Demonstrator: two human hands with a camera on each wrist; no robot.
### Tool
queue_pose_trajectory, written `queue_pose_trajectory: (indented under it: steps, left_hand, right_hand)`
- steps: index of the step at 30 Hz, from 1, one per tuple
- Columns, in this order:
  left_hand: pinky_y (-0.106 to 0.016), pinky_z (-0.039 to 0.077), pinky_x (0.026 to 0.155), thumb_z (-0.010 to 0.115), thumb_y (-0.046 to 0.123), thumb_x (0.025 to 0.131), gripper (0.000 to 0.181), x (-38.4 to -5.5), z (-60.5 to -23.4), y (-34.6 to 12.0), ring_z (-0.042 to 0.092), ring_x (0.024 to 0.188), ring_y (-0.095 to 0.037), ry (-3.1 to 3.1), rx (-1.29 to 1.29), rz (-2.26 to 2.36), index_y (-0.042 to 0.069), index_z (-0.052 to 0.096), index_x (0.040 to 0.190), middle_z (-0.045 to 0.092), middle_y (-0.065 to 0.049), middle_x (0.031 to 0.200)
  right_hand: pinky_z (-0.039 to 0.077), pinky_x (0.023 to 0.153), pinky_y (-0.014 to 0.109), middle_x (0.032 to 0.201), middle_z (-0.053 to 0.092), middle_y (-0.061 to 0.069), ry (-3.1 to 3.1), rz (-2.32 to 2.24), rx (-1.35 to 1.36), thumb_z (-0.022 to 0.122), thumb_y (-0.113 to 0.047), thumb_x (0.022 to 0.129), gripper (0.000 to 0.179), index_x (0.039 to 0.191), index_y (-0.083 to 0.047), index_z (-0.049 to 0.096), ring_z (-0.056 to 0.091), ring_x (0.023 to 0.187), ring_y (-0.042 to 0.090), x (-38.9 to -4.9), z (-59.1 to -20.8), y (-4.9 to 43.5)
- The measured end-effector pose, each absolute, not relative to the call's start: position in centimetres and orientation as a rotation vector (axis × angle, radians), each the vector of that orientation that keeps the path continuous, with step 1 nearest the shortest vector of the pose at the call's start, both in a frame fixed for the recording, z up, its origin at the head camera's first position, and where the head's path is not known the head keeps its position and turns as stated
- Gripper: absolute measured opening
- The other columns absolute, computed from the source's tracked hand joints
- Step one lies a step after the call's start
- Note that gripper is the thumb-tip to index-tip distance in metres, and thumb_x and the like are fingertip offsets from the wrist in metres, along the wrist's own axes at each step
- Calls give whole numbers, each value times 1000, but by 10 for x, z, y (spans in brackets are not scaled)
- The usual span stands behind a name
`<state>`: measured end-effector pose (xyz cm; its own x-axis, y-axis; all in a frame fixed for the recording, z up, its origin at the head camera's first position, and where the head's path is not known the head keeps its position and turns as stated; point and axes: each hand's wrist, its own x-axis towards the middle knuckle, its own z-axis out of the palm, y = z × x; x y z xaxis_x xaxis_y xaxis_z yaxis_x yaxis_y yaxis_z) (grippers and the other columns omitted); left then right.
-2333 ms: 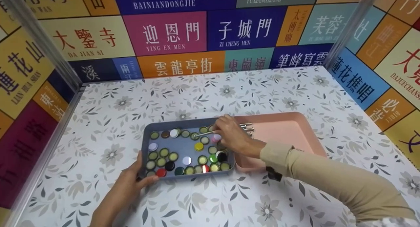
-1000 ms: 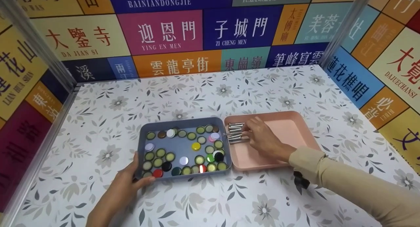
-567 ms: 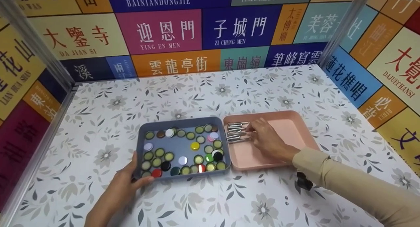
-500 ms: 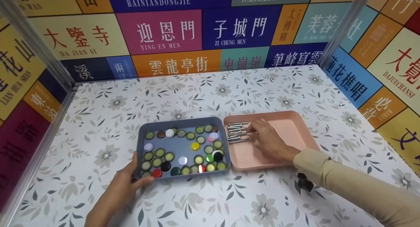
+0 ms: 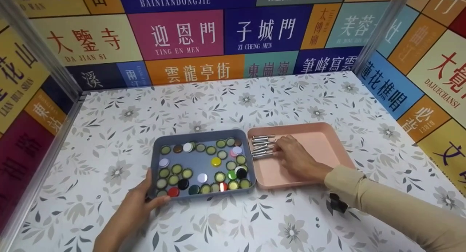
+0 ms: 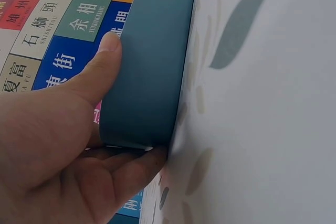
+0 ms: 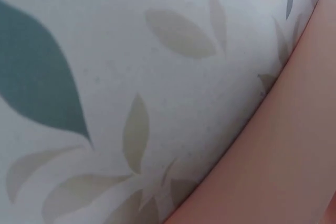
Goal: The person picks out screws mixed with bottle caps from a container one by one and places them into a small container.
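My left hand [image 5: 137,198] grips the near left corner of a blue-grey tray [image 5: 204,197]. In the left wrist view the thumb [image 6: 102,66] lies on the tray's rim and the fingers curl beneath its corner. Several bottle caps of mixed colours lie in this tray, among them a yellow cap [image 5: 216,161] and a red cap [image 5: 173,191]. My right hand [image 5: 296,158] is inside a pink tray [image 5: 327,142], its curled fingertips pinching the end of a long silver screw [image 5: 263,149]. Similar screws lie beside it along the tray's left wall. The right hand's fingertips are partly hidden.
The two trays stand side by side, almost touching, on a floral-patterned table [image 5: 196,102]. Panels [image 5: 178,35] with large characters enclose the table at the back and sides. The right wrist view shows only the tablecloth [image 7: 105,77] and the pink tray's outer wall [image 7: 273,145].
My right hand has moved right from the blue-grey tray, where it held a screw among the caps, into the pink tray. That screw now lies with the others. My left hand has stayed on its corner.
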<state>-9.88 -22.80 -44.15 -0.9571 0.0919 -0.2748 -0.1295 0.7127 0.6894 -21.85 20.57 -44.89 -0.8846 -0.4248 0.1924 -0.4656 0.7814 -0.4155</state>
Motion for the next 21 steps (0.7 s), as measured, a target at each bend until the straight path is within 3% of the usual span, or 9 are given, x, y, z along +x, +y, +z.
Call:
queue_pose_trajectory:
  steps: [21]
  left_hand:
    - [-57, 27, 122, 72, 43, 90, 107, -97, -443, -228, 36, 145, -43, 2659, -14, 1115, 1, 2, 159, 39, -28, 155]
  right_hand:
    - [51, 78, 37, 86, 67, 5, -2799, 682, 745, 77, -4, 83, 11, 89, -6, 67, 54, 85, 19, -211, -454, 204]
